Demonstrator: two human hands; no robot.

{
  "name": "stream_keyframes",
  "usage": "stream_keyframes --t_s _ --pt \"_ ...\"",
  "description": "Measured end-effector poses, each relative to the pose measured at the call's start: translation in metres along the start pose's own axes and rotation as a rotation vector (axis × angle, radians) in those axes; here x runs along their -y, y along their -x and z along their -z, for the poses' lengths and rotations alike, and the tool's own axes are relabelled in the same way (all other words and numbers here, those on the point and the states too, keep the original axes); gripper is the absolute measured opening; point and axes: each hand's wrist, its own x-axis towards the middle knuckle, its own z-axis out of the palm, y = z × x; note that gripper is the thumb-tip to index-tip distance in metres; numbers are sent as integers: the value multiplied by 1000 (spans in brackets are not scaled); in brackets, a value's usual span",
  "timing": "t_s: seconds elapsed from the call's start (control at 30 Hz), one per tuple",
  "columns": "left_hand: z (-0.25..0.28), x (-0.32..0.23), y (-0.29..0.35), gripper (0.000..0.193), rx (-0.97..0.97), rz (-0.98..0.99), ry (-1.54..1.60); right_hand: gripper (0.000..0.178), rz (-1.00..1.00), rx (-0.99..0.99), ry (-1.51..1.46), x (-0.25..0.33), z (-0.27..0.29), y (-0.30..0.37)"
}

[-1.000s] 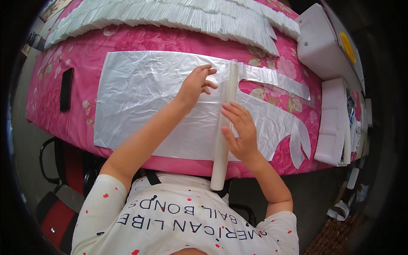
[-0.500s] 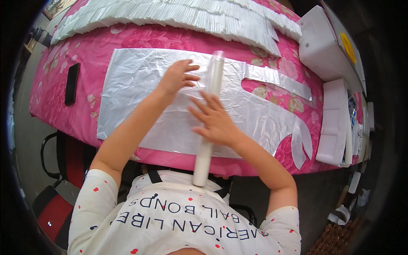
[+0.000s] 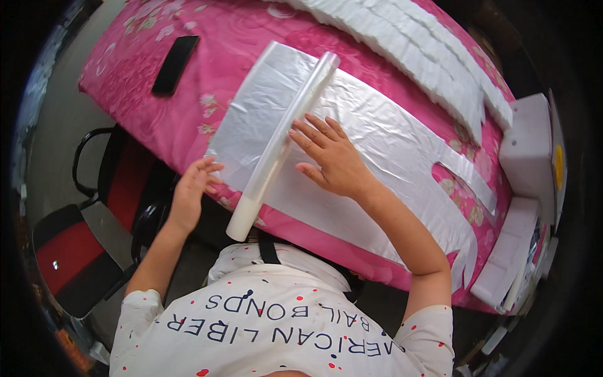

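The roll (image 3: 276, 154) lay over the silvery sheet (image 3: 391, 154), running one to seven o'clock — at nine from my right hand (image 3: 333, 154), the nearer, fingers slightly spread; at three from my left hand (image 3: 195, 193), fingers loosely parted, not touching.

A pale roll (image 3: 272, 164) (slightly translucent) slants across the silvery sheet (image 3: 377, 129).

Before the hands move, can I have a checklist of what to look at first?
1. White roll lies across the silvery plastic sheet: ok.
2. Right hand is at the roll: ok.
3. Left hand is on the roll: not ok, it's apart, to the left.
4. Whole roll is over the pink-covered table: not ok, the near end sticks out.
5. Black phone is off the sheet: ok.
6. Right palm presses down: cannot tell.
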Motion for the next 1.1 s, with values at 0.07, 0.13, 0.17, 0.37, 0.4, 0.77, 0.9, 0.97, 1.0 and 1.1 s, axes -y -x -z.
stream_keyframes --t_s 0.07,0.13,0.17,0.37,0.4,0.77,0.9,0.97,1.0,1.1 --pt "-8 -5 16 36 -17 -25 -143 51 63 22 -5 -2 -16 -23" --pt "-13 -4 26 47 -62 -121 -465 52 100 41 -12 -2 -32 -53" --pt "-16 -2 28 56 -116 -251 -692 53 101 49 -16 0 -43 -71" --pt "-19 -1 18 78 -236 -138 -930 75 -285 -300 -77 37 -102 -137" --pt "-14 -3 17 79 -217 -63 -875 81 -402 -420 -115 44 -107 -141" --pt "-37 -13 13 85 798 428 872 58 -663 -716 -1846 39 2 -87" --pt "-69 -12 -4 71 583 309 491 58 -817 -827 -1514 40 5 -44" --pt "-86 -17 -6 59 474 273 134 52 -868 -876 -1494 42 -6 -26" --pt "-94 -19 -6 52 424 249 -39 50 -901 -905 -1477 41 -13 -18" --pt "-96 -11 -5 44 630 517 -4 40 -1004 -951 -1450 20 -15 10"
